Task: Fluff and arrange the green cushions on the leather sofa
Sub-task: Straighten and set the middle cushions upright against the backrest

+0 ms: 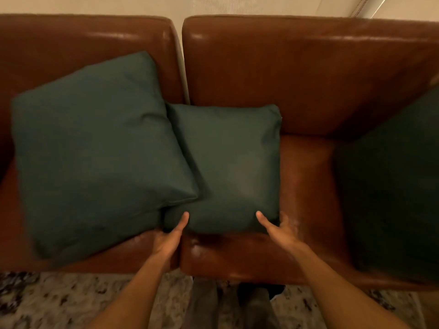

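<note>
The middle cushion [228, 167] sits on the sofa [308, 79] seat, leaning back against the backrest. Both hands have it by the near edge. The left hand [168, 236] grips the near left corner and the right hand [280, 230] the near right corner, thumbs on top and fingers curled underneath. The bigger left cushion [95, 157] overlaps its left side. The right cushion [389, 186] sits well apart at the far right. A speckled rug [47, 305] is nearest.

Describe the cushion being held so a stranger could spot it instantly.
On the brown leather sofa, look just right of the gap in the backrest. The smaller green cushion sits there, left hand and right hand gripping its front edge; the larger cushion overlaps its left side, and a third cushion sits apart, far right.
</note>
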Motion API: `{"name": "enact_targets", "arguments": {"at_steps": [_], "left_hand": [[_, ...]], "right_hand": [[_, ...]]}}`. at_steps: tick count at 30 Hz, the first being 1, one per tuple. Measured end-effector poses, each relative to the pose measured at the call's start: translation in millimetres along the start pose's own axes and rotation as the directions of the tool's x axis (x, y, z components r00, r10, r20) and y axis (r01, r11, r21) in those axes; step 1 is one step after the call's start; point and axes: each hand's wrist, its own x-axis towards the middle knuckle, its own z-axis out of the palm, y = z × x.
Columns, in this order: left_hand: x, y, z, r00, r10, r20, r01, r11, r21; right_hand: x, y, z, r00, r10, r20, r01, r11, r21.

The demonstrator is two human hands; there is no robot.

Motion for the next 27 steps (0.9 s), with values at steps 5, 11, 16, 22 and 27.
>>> {"name": "enact_targets", "arguments": {"at_steps": [5, 11, 16, 22, 27], "left_hand": [[-2, 4, 8, 0.987, 0.088, 0.134, -0.083, 0.996, -0.044], [-3, 3, 5, 0.984, 0.118, 0.137, -0.135, 0.984, 0.12], [-21, 10, 1, 0.943, 0.254, 0.213, -0.297, 0.934, 0.2], [-54, 7, -11, 0.886, 0.323, 0.331, -0.384, 0.913, 0.138], [-82, 16, -23, 0.811, 0.377, 0.448, -0.483, 0.863, 0.148]], "right_hand": [[-14, -8, -5, 0.999, 0.033, 0.04, -0.024, 0.978, -0.208], [-21, -5, -12, 1.0, -0.001, -0.002, 0.0, 0.94, -0.342], [-44, -1, -30, 0.986, -0.08, -0.144, 0.022, 0.929, -0.369], [-76, -22, -84, 0.972, -0.157, -0.174, 0.105, 0.956, -0.274], [-109, -41, -113, 0.959, -0.157, -0.237, 0.13, 0.984, -0.126]]}}
